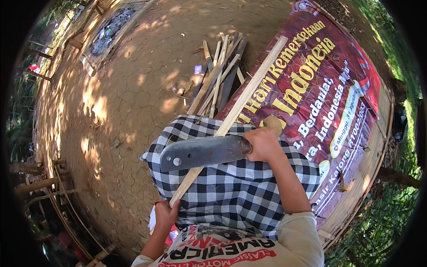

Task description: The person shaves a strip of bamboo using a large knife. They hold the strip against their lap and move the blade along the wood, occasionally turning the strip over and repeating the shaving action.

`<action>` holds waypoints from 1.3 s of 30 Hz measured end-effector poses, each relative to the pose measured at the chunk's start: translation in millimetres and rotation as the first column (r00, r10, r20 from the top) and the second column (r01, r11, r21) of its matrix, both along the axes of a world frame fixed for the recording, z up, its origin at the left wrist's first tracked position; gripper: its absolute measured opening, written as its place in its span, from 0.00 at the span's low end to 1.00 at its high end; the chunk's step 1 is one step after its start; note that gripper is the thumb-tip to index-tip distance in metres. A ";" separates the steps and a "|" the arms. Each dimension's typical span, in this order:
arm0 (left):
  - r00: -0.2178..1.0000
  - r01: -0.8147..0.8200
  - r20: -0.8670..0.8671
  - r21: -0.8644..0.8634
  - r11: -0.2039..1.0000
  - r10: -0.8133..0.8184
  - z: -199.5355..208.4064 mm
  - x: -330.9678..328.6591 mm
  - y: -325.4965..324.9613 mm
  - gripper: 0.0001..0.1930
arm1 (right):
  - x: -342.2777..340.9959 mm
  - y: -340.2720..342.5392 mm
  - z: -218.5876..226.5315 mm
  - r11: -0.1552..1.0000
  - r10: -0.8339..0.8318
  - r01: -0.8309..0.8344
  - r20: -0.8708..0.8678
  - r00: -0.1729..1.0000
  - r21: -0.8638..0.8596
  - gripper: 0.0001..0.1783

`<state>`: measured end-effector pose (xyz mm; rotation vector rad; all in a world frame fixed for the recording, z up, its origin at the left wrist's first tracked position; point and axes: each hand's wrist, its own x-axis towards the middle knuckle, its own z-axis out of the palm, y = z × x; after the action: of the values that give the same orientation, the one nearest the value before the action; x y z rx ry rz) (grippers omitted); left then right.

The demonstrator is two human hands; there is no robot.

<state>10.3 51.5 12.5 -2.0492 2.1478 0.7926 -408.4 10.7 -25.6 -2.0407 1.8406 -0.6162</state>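
Observation:
A long pale strip of split bamboo or wood [250,90] slants from my lap out over the red banner. Its near end is in my left hand [166,215], fingers wrapped round it. My right hand [263,144] grips the handle of a broad dark cleaver [203,152]; the blade has a few round holes and lies across the strip, covering part of it. Beneath both, a black-and-white checked cloth [231,187] covers my lap. The handle is mostly hidden by my fingers; a rounded tan piece [272,124] shows just beyond them.
A heap of light and dark strips [220,73] lies on cracked bare earth ahead. The printed red banner [307,89] covers a bamboo platform [356,196] at my right. Far left are an ash patch [111,33] and wooden rails [49,182]. Green plants border the right side.

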 end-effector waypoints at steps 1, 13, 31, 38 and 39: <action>1.000 0.002 -0.021 0.001 1.000 -0.001 -2.8 3.7 -0.1 0.29 | -0.6 -0.6 1.3 1.000 -0.005 0.005 -0.015 1.000 -0.008 0.15; 0.996 0.027 -0.084 0.038 0.999 -0.024 -3.3 7.8 -2.1 0.30 | -23.3 8.9 1.2 0.998 -0.060 0.059 -0.106 0.993 -0.017 0.15; 0.998 -0.035 -0.046 0.017 0.999 0.035 -2.5 2.6 -5.3 0.30 | 1.7 -4.1 16.0 0.986 -0.160 0.154 -0.125 0.979 -0.056 0.11; 0.994 -0.048 -0.099 0.039 0.998 0.051 -18.3 14.5 -2.0 0.29 | 20.7 3.8 30.6 0.999 -0.033 0.032 -0.044 0.999 -0.013 0.11; 0.995 -0.049 -0.084 0.047 0.998 0.053 -15.3 14.5 -1.9 0.28 | 15.9 2.5 25.9 1.000 0.006 -0.008 -0.081 0.997 -0.014 0.11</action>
<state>24.8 49.5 -2.8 -2.0922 2.1074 0.9415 -392.4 13.2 0.2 -2.1095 1.8780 -0.5548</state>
